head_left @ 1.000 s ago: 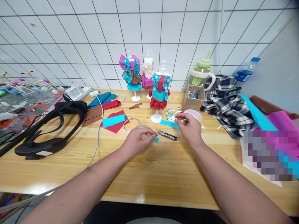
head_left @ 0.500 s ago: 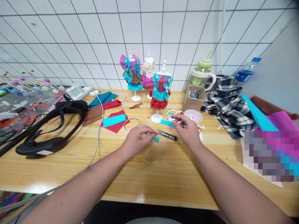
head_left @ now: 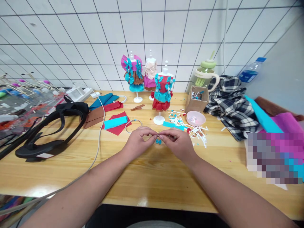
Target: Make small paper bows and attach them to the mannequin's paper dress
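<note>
My left hand (head_left: pixel 142 140) and my right hand (head_left: pixel 178 142) meet tip to tip over the table, both pinched closed. Whatever lies between the fingertips is too small to make out. Just below them a small turquoise bow-shaped paper piece (head_left: pixel 158 142) rests on the wood. The thread snips are almost wholly hidden by my right hand. Behind the hands stands a mini dress form (head_left: pixel 163 91) in a red and turquoise paper outfit. A turquoise paper strip (head_left: pixel 173 125) lies at its foot, partly behind my right hand.
White scraps (head_left: pixel 200 136) surround a pink bowl (head_left: pixel 196 118) on the right, near a cardboard box (head_left: pixel 197 99). Red paper (head_left: pixel 118 128), a wire ring (head_left: pixel 127 126), a cable (head_left: pixel 99 142) and a black headset (head_left: pixel 26 152) lie left. Two more dress forms (head_left: pixel 134 76) stand behind.
My right hand has moved left and toward me, from beside the turquoise strip to my left fingertips. It now covers the snips, and more white scraps show. My left hand stays put.
</note>
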A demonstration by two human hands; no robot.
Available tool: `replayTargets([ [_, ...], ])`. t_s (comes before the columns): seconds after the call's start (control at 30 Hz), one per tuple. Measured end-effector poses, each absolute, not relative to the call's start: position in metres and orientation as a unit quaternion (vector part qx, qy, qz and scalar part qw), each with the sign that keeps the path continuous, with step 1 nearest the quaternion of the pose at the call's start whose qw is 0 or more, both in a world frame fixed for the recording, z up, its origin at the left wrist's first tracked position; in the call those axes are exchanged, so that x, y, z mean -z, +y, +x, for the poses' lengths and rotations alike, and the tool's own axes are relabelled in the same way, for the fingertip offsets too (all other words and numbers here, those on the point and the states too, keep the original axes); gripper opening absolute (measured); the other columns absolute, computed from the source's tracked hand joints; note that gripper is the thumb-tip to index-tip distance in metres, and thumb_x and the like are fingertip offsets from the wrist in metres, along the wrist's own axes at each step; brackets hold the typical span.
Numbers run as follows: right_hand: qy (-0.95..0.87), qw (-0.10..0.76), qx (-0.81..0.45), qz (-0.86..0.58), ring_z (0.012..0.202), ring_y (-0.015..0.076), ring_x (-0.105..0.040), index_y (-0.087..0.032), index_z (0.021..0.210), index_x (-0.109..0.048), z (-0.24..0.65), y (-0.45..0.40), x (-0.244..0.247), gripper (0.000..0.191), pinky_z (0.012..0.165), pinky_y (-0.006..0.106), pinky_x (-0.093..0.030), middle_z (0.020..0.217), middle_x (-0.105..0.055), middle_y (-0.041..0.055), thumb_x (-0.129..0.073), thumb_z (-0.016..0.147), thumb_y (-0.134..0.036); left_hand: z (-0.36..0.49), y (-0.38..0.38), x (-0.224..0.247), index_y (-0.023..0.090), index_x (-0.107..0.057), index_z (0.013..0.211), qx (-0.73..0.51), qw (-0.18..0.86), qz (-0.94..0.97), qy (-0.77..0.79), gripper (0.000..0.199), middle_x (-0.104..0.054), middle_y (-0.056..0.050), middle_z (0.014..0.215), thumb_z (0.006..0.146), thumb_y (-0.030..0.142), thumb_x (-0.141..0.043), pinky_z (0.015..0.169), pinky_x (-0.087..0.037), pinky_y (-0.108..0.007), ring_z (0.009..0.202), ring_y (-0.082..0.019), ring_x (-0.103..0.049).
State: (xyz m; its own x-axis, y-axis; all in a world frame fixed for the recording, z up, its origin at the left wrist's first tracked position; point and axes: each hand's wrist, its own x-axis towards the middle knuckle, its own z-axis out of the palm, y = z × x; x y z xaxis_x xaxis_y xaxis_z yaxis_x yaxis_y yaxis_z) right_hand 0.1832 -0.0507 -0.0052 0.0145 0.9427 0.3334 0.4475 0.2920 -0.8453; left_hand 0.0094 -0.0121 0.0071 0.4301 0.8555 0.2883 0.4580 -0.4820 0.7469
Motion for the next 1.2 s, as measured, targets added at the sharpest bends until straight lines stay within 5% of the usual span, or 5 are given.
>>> replayTargets([
  [0.5,-0.627,0.466,-0.297,-0.549,0.053,0.0093,-0.051,-0.018,0.076,-0.064,0.183,-0.048,0.007,0.007,0.051,0.022,-0.041,0.068,-0.062,-0.0008,-0.061,0.078,-0.025,0.01,-0.009,-0.003,0.021,-0.073,0.079,-0.301,0.271,0.813,0.419,0.012,-0.073,-0.002,0.082,0.08,0.028,-0.063,0.08,-0.045,-0.032,0.08,-0.017,-0.064],
  [0.67,-0.538,0.458,-0.467,-0.531,0.056,0.0119,-0.061,-0.02,0.121,-0.056,0.188,-0.041,0.016,0.037,0.046,0.023,-0.044,0.094,-0.071,0.0061,-0.048,0.088,-0.033,0.003,-0.002,-0.002,0.021,-0.073,0.084,-0.298,0.275,0.794,0.454,0.017,-0.072,-0.003,0.085,0.082,0.032,-0.06,0.081,-0.046,-0.032,0.085,-0.018,-0.063],
  [0.87,-0.709,0.344,-0.261,-0.557,0.096,0.0203,-0.063,-0.03,0.146,-0.023,0.189,-0.042,0.026,0.069,0.081,0.035,-0.047,0.104,-0.071,0.0012,-0.05,0.085,-0.015,-0.002,0.002,-0.002,0.02,-0.073,0.084,-0.312,0.281,0.769,0.483,0.019,-0.072,-0.004,0.086,0.081,0.034,-0.06,0.079,-0.046,-0.031,0.083,-0.018,-0.063],
  [1.2,-0.746,0.248,-0.205,-0.583,0.083,0.019,-0.062,-0.029,0.149,-0.012,0.189,-0.041,0.031,0.085,0.069,0.027,-0.041,0.09,-0.07,-0.0015,-0.056,0.079,-0.011,0.0,0.002,0.001,0.021,-0.073,0.087,-0.27,0.303,0.779,0.478,0.023,-0.072,-0.003,0.09,0.081,0.037,-0.057,0.076,-0.046,-0.029,0.086,-0.019,-0.063],
])
